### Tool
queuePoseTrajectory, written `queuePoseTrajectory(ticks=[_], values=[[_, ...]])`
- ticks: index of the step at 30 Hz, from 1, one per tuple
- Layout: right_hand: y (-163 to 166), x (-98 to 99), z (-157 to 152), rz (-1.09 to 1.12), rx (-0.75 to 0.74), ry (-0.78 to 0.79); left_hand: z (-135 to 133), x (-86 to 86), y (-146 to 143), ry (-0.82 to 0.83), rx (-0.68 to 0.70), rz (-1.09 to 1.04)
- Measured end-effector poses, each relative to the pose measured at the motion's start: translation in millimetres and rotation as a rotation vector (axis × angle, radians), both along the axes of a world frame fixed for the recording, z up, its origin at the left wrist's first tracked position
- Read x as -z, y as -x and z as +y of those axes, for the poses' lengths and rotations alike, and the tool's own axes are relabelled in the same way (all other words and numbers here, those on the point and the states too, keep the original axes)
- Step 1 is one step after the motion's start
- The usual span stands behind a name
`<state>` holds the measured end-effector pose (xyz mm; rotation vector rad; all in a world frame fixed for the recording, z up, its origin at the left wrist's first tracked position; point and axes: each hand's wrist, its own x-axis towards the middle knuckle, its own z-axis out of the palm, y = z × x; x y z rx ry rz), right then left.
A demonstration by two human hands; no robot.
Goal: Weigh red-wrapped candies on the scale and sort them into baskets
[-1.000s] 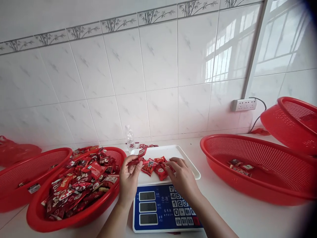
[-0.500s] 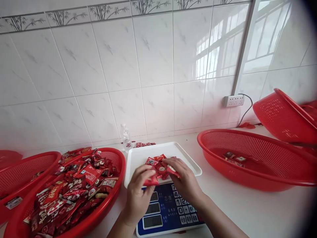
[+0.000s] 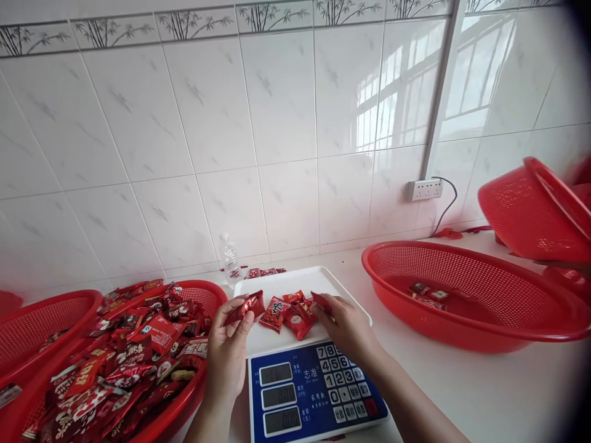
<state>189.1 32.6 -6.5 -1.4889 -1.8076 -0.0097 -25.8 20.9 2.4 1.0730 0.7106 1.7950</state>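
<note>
white tiled wall (image 3: 290, 209) backs the tabletop (image 3: 438, 387). left fingers (image 3: 242, 328), nearly closed, pinch a red packet (image 3: 254, 303) by its end, probably leaving most of it in view. right fingers (image 3: 342, 309), curled close, grip a second packet (image 3: 320, 301). between them loose packets (image 3: 298, 319) lie on the rimmed tray (image 3: 295, 282), likely so none slides off. beside the left fingers stands a heaped basket (image 3: 213, 295), presumably for easy reach.
</note>
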Motion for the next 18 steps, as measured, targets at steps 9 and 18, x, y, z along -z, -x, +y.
queuePoseTrajectory(ticks=[9,18], values=[[11.2,-1.1,-6.8,-0.076,-0.260,-0.143,-2.9,-0.9,-1.3,-0.021,0.073,-0.006],[0.0,-9.0,-13.0,0.669,-0.128,-0.267,-4.3,-7.9,3.1,0.094,0.274,-0.263]])
